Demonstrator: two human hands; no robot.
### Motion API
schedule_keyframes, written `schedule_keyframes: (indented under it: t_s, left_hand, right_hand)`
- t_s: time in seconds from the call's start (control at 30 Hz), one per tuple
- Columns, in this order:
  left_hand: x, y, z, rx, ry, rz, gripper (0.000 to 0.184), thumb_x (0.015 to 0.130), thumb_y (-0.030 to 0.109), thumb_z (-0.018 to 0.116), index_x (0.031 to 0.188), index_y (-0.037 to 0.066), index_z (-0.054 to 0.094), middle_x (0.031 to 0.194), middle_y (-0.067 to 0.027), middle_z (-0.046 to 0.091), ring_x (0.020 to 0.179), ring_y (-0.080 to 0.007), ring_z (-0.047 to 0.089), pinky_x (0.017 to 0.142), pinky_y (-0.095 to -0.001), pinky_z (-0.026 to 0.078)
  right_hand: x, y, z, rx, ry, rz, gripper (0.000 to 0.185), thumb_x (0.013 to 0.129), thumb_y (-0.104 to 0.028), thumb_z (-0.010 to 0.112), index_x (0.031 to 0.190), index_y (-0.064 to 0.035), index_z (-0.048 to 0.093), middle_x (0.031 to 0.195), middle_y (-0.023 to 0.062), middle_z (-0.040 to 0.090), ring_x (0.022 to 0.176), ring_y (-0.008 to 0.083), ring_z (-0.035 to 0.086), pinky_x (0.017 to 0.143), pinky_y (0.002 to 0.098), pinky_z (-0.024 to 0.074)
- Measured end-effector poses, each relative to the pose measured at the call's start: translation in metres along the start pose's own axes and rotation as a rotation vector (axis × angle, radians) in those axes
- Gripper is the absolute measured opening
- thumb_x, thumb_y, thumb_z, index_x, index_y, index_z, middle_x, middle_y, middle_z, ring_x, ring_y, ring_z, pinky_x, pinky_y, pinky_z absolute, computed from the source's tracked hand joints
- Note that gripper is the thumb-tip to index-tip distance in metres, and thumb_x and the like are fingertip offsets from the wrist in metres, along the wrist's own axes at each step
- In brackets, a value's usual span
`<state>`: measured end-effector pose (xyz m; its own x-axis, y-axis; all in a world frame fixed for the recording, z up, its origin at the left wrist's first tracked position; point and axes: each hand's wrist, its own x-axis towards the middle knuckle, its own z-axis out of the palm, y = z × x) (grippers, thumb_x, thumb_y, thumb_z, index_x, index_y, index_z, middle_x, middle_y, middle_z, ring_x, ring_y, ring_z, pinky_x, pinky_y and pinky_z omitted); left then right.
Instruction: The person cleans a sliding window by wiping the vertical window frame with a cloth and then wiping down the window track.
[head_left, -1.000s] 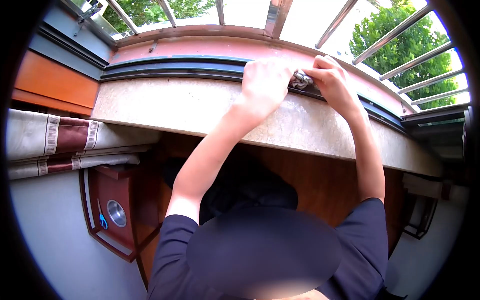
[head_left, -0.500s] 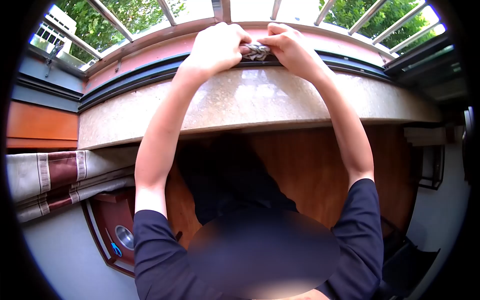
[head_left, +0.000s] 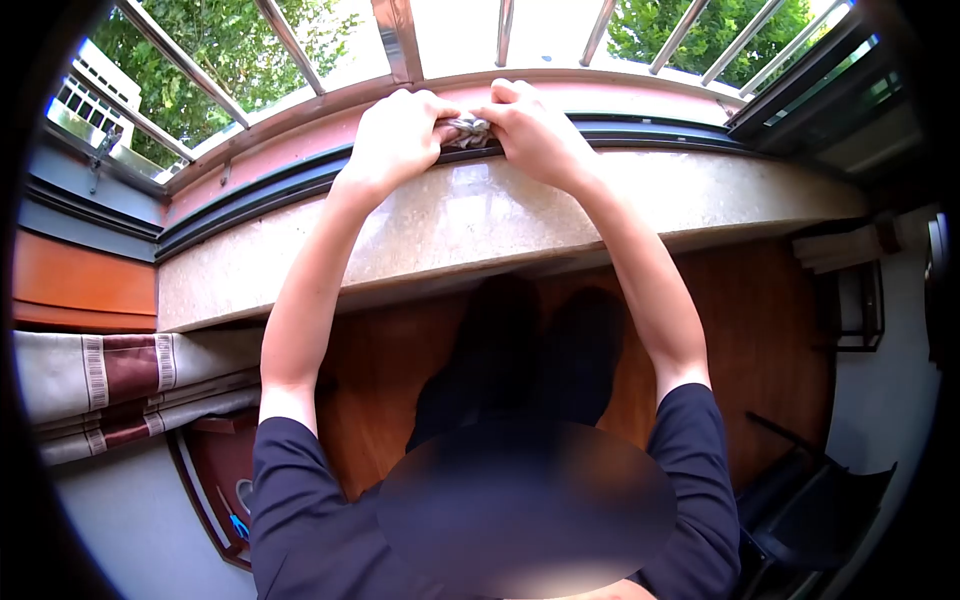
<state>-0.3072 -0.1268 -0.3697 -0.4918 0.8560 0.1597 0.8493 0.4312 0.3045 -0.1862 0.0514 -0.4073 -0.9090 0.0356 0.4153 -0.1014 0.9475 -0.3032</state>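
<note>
A bunched grey-and-white cloth (head_left: 470, 133) lies over the dark window track (head_left: 300, 178), between my two hands. My left hand (head_left: 392, 142) grips its left end with the fingers closed. From the other side, my right hand (head_left: 538, 137) pinches the cloth's right end between thumb and fingers. Both hands are close together at the frame, just beyond the pale stone sill (head_left: 500, 208). Part of the cloth is hidden behind the fingers.
Metal bars (head_left: 398, 40) stand outside the window, with trees behind. At left hang a striped curtain (head_left: 130, 370) and, below it, a dark red stand (head_left: 215, 460) holding blue-handled scissors (head_left: 238, 527). A black chair (head_left: 820, 510) is at lower right.
The view has shifted, so the window, hands and cloth sit lower and further left. My legs appear further right. Both hands keep hold of the cloth at about the same place on the track.
</note>
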Motion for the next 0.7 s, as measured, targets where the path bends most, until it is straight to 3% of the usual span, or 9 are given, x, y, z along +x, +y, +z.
schedule_keyframes:
  t_s: [0.13, 0.17, 0.27, 0.3, 0.4, 0.47, 0.57, 0.7]
  left_hand:
    - [-0.004, 0.001, -0.013, 0.004, -0.011, 0.028, 0.031, 0.095, 0.023, 0.08, 0.125, 0.016, 0.082, 0.116, -0.0131, 0.079, 0.107, -0.0338, 0.071, 0.099, -0.0441, 0.055]
    - [-0.001, -0.009, -0.005, 0.011, -0.005, 0.059, 0.032, 0.094, 0.024, 0.081, 0.125, 0.014, 0.082, 0.115, -0.0122, 0.079, 0.104, -0.0318, 0.068, 0.1, -0.0442, 0.054]
    - [0.0, -0.026, 0.007, -0.056, 0.083, 0.257, 0.033, 0.095, 0.022, 0.08, 0.125, 0.01, 0.08, 0.119, -0.0133, 0.077, 0.108, -0.033, 0.069, 0.102, -0.0437, 0.053]
    - [-0.001, -0.027, 0.01, -0.13, 0.069, 0.236, 0.032, 0.096, 0.019, 0.079, 0.125, 0.006, 0.077, 0.121, -0.0151, 0.077, 0.11, -0.0346, 0.071, 0.102, -0.0432, 0.054]
    - [-0.004, -0.032, 0.009, -0.232, 0.041, 0.252, 0.032, 0.097, 0.016, 0.077, 0.126, 0.004, 0.077, 0.122, -0.0173, 0.077, 0.11, -0.0363, 0.073, 0.101, -0.0427, 0.056]
    - [-0.003, -0.035, 0.002, -0.27, 0.025, 0.32, 0.032, 0.096, 0.012, 0.078, 0.127, 0.002, 0.076, 0.119, -0.0184, 0.077, 0.106, -0.0338, 0.075, 0.098, -0.0415, 0.058]
    - [0.004, -0.035, 0.006, -0.361, -0.006, 0.243, 0.029, 0.093, 0.005, 0.08, 0.122, 0.001, 0.078, 0.112, -0.0165, 0.078, 0.101, -0.025, 0.076, 0.093, -0.0374, 0.058]
    - [0.012, -0.023, 0.011, -0.352, -0.018, 0.231, 0.025, 0.093, 0.005, 0.08, 0.117, 0.002, 0.08, 0.107, -0.0153, 0.079, 0.097, -0.0246, 0.076, 0.09, -0.0366, 0.059]
  right_hand:
    - [-0.011, -0.003, -0.002, 0.026, 0.057, -0.011, 0.027, 0.101, -0.01, 0.065, 0.125, -0.0047, 0.076, 0.105, 0.0163, 0.062, 0.105, 0.0342, 0.062, 0.098, 0.0446, 0.0518]
    - [-0.012, -0.005, -0.005, 0.022, 0.012, 0.045, 0.027, 0.101, -0.022, 0.07, 0.121, -0.0056, 0.08, 0.112, 0.016, 0.065, 0.111, 0.0315, 0.062, 0.101, 0.043, 0.0522]
    - [-0.006, -0.006, -0.012, -0.016, 0.045, 0.02, 0.029, 0.1, -0.03, 0.074, 0.117, -0.0073, 0.081, 0.113, 0.0152, 0.065, 0.112, 0.0298, 0.061, 0.1, 0.0421, 0.0523]
    - [-0.003, -0.005, -0.009, -0.049, 0.098, -0.022, 0.029, 0.097, -0.031, 0.078, 0.114, -0.0081, 0.083, 0.111, 0.0136, 0.066, 0.111, 0.0285, 0.061, 0.101, 0.0418, 0.0526]
    - [0.004, -0.005, -0.007, 0.037, 0.013, -0.015, 0.028, 0.097, -0.026, 0.079, 0.115, -0.0062, 0.082, 0.107, 0.012, 0.067, 0.11, 0.0295, 0.063, 0.101, 0.0427, 0.0521]
    - [0.006, -0.007, -0.006, 0.048, 0.023, -0.009, 0.026, 0.096, -0.023, 0.08, 0.114, -0.004, 0.081, 0.107, 0.0128, 0.069, 0.11, 0.0305, 0.066, 0.098, 0.0436, 0.0542]
    - [0.003, 0.0, 0.001, 0.092, 0.061, -0.036, 0.022, 0.095, -0.015, 0.08, 0.112, -0.0019, 0.082, 0.107, 0.0148, 0.069, 0.101, 0.0321, 0.07, 0.088, 0.0442, 0.0575]
    - [-0.002, 0.011, -0.011, 0.129, 0.052, -0.028, 0.019, 0.094, -0.011, 0.08, 0.11, -0.002, 0.082, 0.102, 0.0143, 0.069, 0.1, 0.0306, 0.069, 0.088, 0.0429, 0.0575]
